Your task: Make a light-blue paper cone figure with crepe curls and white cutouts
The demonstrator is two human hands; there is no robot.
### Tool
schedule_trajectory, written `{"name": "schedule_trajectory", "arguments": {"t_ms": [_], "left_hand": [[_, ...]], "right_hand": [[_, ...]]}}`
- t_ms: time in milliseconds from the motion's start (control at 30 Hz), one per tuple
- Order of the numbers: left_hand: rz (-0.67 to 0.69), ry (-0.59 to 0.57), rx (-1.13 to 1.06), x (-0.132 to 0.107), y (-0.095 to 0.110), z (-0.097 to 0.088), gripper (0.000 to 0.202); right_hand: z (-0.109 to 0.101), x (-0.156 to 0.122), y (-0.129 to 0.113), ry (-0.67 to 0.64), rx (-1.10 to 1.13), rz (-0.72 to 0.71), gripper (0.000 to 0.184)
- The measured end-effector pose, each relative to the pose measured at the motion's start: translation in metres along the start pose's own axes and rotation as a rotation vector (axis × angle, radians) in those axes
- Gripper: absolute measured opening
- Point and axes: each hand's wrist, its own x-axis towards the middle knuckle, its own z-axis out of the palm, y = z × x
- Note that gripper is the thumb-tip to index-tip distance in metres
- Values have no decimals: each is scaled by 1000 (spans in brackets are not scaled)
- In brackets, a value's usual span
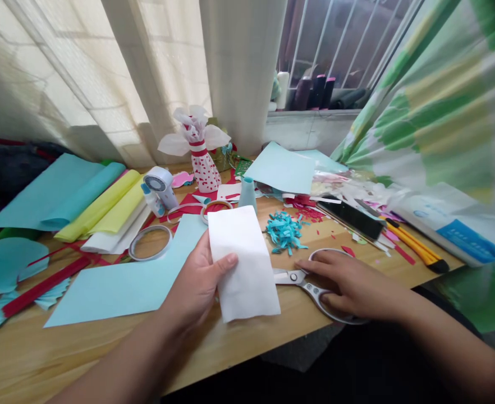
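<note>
My left hand (201, 275) grips a folded white sheet of paper (245, 269), its thumb pressed on the front face. To the right, my right hand (352, 283) is on the handles of a pair of scissors (292, 276), fingers at the loops. The scissors lie at the table's front side, and their blade tips are hidden behind the white paper. Just beyond, a heap of blue paper shreds (285, 231) and a blue paper cone (247, 193) rest on the wood. A light blue sheet (117, 286) lies flat to the left of my left hand.
Left stand tape rolls (150, 243), a small fan (161, 185), a glue bottle (152, 200) and rolled yellow paper (104, 202). A wrapped paper bouquet (205, 163) stands at the back. Rightward lie a phone (352, 216) and a yellow cutter knife (416, 244). Curtains hang behind.
</note>
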Motion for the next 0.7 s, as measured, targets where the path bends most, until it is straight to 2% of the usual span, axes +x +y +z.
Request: {"name": "schedule_trajectory", "arguments": {"t_ms": [33,100,200,267,367,467,567,633,700], "left_hand": [[6,-1,16,-1,0,0,65],[20,-1,52,-2,-1,0,68],[34,-6,90,-2,-2,2,73],[35,-23,100,-1,-2,3,76],[19,-27,82,0,-3,5,81],[-2,38,72,1,-3,5,95],[43,112,113,0,-3,4,106],[97,143,176,-1,-3,2,96],[131,145,315,-1,-4,-1,70]], "right_hand": [[-2,-1,-1,27,10,-10,63],[-5,-1,-8,170,85,-5,51],[-5,10,-30,407,375,-2,46],[1,24,-47,434,608,-66,54],[12,44,-65,526,842,-95,40],[22,55,-68,613,870,-31,23],[27,56,-65,644,884,24,22],[27,55,-64,666,874,46,24],[26,54,-64,699,813,51,24]]}}
